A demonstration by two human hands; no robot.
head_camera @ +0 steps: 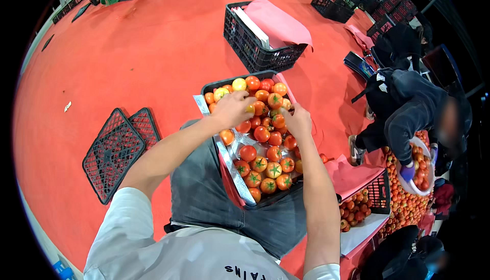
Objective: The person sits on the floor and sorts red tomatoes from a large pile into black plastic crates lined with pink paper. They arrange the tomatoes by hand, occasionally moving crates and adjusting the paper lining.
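A black plastic crate (264,75) rests across my thighs, with tomatoes (261,133) spread inside. They range from yellow to red; those at the near end sit stem side up. My left hand (233,107) reaches over the far left part, its curled fingers beside a yellow-orange tomato (250,109). At the right wall, my right hand (299,122) has its blurred fingertips among tomatoes. Whether either hand grips one is hidden. Clear film (241,140) shows in a gap between fruits. A silvery strip (235,172) and red paper (287,88) line the sides.
Beyond stands a black crate (252,54) holding pink sheets (275,23) and white boards. Two black lattice panels (115,157) lie on the red floor at left. At right, a person (409,96) with purple gloves holds a white basin (402,182) over a tomato heap (407,207), near another crate (379,194).
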